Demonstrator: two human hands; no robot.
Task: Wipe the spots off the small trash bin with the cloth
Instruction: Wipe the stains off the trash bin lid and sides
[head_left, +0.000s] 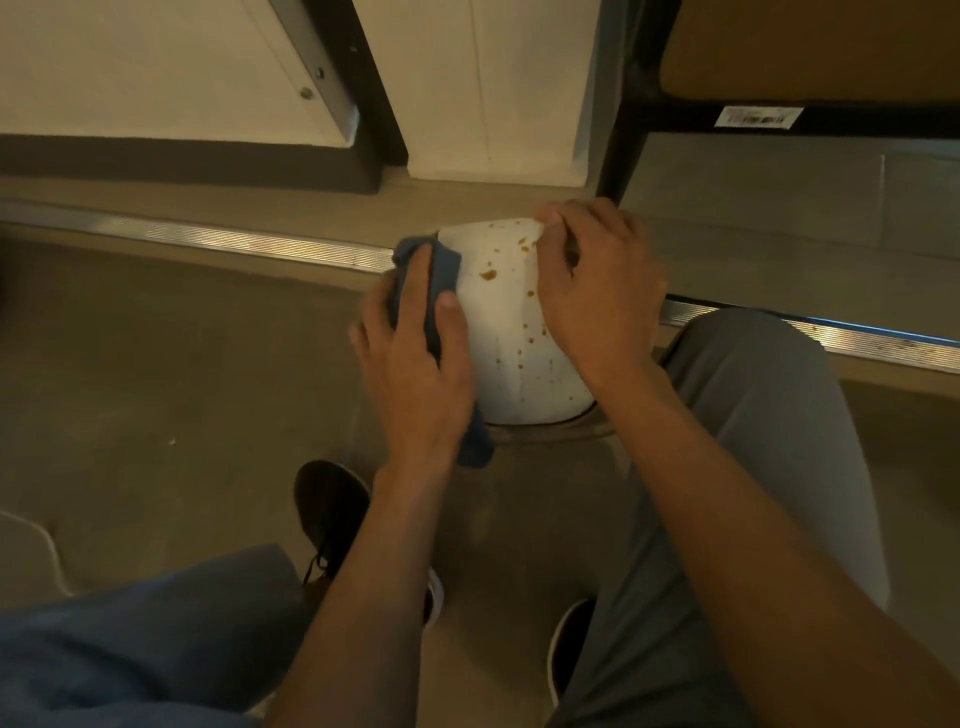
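Blue cloth (439, 280) pressed flat-fingered by left hand (415, 364) against spotted white bin (506, 332) at frame centre, right hand (597, 291) curled round it, likely steadying.

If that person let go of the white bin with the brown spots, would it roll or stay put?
Probably it would rock or roll: the small trash bin lies tilted on its rounded side, steadied by the right hand. It looks like light plastic, so the left hand pressing the floppy cloth could push it.
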